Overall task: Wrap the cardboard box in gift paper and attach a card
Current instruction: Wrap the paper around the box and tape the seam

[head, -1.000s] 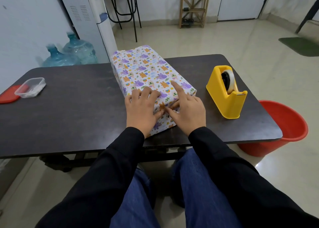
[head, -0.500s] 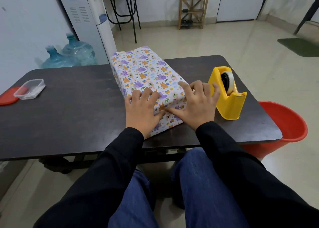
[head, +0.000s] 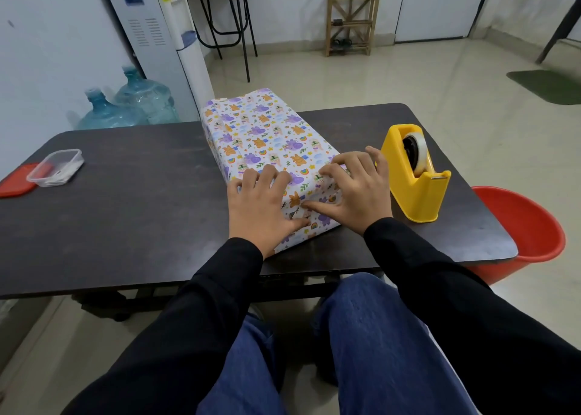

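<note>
The left hand (head: 261,205) lies flat, fingers loose, on the near end of the box (head: 261,128). The right hand (head: 358,191) presses there too, gripping nothing, beside the dispenser (head: 415,179).

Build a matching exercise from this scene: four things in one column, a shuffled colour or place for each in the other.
1. wrapped box
2. tape dispenser
3. plastic container
4. bucket

a. red, on the floor
b. clear, near the left end of the table
c. yellow, right of the box
d. touched by the left hand and the right hand

Pairs: 1-d, 2-c, 3-b, 4-a
</note>
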